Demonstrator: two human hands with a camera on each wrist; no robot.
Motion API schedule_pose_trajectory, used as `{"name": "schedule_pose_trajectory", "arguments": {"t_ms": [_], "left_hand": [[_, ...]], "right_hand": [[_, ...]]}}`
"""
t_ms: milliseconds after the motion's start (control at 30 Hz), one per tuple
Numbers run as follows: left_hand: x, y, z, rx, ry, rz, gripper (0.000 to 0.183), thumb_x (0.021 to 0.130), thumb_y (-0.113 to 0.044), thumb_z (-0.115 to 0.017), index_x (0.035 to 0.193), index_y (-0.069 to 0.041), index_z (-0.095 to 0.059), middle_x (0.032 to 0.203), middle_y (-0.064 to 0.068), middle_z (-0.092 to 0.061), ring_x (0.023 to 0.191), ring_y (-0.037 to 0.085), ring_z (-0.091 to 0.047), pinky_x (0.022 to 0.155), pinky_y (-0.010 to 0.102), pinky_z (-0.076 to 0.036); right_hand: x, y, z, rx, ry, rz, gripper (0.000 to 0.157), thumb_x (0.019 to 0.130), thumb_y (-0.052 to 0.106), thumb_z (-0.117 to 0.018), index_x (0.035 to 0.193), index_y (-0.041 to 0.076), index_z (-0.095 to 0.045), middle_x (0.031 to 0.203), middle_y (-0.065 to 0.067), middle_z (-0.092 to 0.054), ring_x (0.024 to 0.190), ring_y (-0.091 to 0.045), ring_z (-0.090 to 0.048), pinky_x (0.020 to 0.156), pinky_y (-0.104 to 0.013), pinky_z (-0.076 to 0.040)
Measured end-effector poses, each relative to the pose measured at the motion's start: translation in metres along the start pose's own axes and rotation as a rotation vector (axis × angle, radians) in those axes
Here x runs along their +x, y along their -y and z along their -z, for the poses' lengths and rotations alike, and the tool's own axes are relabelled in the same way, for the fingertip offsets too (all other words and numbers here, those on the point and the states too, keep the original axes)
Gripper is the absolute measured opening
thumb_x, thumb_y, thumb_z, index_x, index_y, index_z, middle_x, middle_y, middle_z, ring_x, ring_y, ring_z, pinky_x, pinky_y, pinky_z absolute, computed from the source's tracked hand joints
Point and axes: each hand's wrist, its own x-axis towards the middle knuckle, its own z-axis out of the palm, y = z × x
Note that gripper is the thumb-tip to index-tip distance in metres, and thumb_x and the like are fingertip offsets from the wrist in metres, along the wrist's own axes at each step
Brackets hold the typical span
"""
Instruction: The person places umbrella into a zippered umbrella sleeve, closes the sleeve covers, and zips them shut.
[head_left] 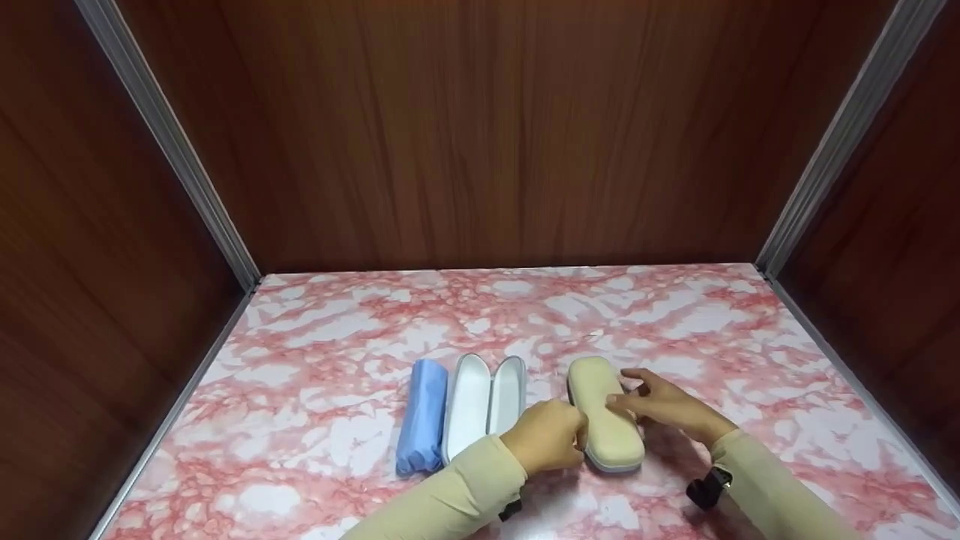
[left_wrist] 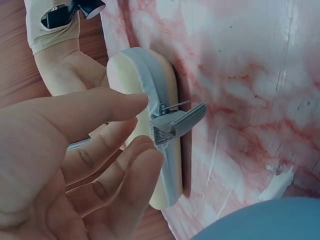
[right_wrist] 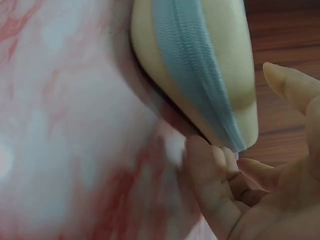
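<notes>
A cream zip-up case (head_left: 606, 412) with a grey-blue zip band lies on the table between both hands. My left hand (head_left: 549, 436) is at its left side, fingers bent. In the left wrist view, the thumb and fingertips stand apart just in front of the zip slider and a ribbed grey fabric tab (left_wrist: 177, 122) that sticks out from the band. My right hand (head_left: 671, 405) is at the other side, thumb over the top. In the right wrist view its fingers (right_wrist: 205, 165) reach the case's lower edge, while the thumb stands away from it.
Left of the cream case lies an open hinged case (head_left: 469, 409) with a pale lining, partly covered by the left forearm. Beside it is a long blue fabric bundle (head_left: 424, 412) with a gathered end. Brown wood-grain panels (head_left: 510, 135) enclose the red-and-white marbled table (head_left: 337, 322).
</notes>
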Motion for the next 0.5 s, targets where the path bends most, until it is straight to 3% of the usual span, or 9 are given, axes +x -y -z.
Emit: {"name": "schedule_pose_trajectory", "arguments": {"t_ms": [233, 500], "left_hand": [[-0.007, 0.005, 0.008, -0.062, -0.045, -0.009, 0.009, 0.073, -0.014, -0.081, 0.077, -0.015, -0.073, 0.067, -0.010, -0.059, 0.061, 0.001, -0.050, 0.057, 0.014, -0.041], [-0.016, 0.015, 0.022, -0.099, -0.121, -0.008, 0.008, 0.079, -0.019, -0.081, 0.080, -0.014, -0.074, 0.074, -0.005, -0.067, 0.067, 0.003, -0.057, 0.064, 0.016, -0.046]], "right_hand": [[-0.005, 0.010, 0.008, 0.039, -0.056, 0.078, 0.080, 0.096, 0.034, -0.069, 0.153, -0.003, -0.025, 0.100, -0.016, -0.053, 0.081, -0.027, -0.059, 0.067, -0.036, -0.051], [-0.008, 0.019, 0.008, 0.201, -0.056, 0.159, 0.068, 0.096, 0.022, -0.068, 0.148, -0.003, -0.033, 0.101, -0.018, -0.050, 0.071, -0.023, -0.059, 0.062, -0.035, -0.054]]}}
